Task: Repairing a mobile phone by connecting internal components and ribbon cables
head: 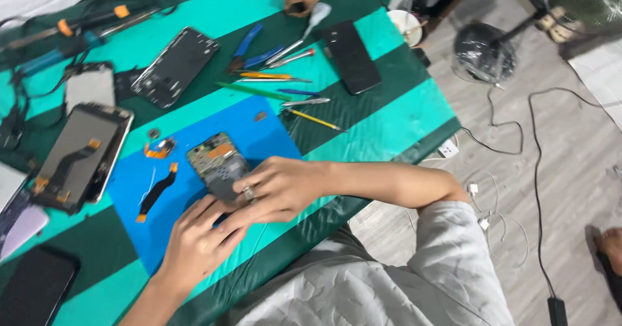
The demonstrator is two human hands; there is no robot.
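Head view looks down on a counter (389, 125) with dark green and light green stripes. It is the biggest thing, and everything else lies on it. A blue mat (272, 128) sits in the middle, close to the person, so small parts have a soft flat place to lie. On the left side of the counter lies a phone screen panel (78, 154) with an orange ribbon cable, face down. A phone back frame (175, 67) lies further back, and a black phone (350, 55) lies on the far side. These look put out of the way, so the mat stays free for the work. A row of small tools (285, 77), with blue pliers, tweezers and thin sticks, lies just past the mat, easy to reach. A black flat cable (155, 193) with orange ends lies on the mat, beside the hands.

An opened phone (217, 164) rests on the mat, insides facing up. The right hand (282, 187) bends over its near end and its curled fingers press down on it, gripping it. The left hand (197, 238) comes from below, fingers half curled, touching the phone's near edge under the right hand. I cannot tell if it holds something small. Both hands seem to keep the phone steady.
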